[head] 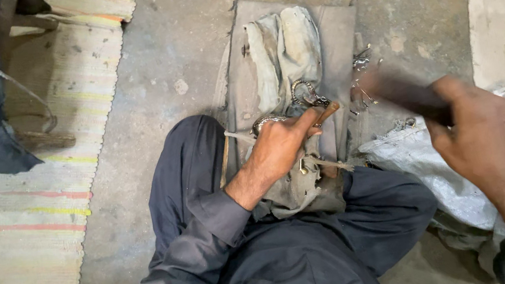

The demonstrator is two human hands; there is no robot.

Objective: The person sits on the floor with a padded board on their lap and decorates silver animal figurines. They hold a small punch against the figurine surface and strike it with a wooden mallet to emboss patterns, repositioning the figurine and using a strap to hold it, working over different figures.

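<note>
1. Person sits on a concrete floor (pixel 181 31), legs spread. A grey work cloth (pixel 333 34) is laid out ahead at 12 o'clock.
2. Left hand (pixel 280 147) is closed, thumb and fingers pinching a small brown peg-like piece (pixel 327 112) against a curved metal workpiece (pixel 266 121) on the cloth. What the peg is cannot be told.
3. Right hand (pixel 482 139), at 3 o'clock, is wrapped tight round the handle of a dark striking tool (pixel 404 94), raised and motion-blurred. Its head is too smeared to identify.
4. Judgement on doing the blow well: keep the left fingers low on the peg and clear of its top, hold the peg steady on the metal, and bring the tool down square, not glancing. The crumpled rag (pixel 285 49) under the work looks soft, so the piece could shift.
5. Small wire bits (pixel 362 64) lie at 1 o'clock of the left hand, near the cloth's edge.
6. Packages: a white woven sack (pixel 417 156), crumpled, lies at 3 o'clock under the right forearm. No label or print is visible on it.
7. A pale slab (pixel 500 1) sits at 2 o'clock and a striped mat (pixel 41 216) at 9 o'clock. No signs show.
</note>
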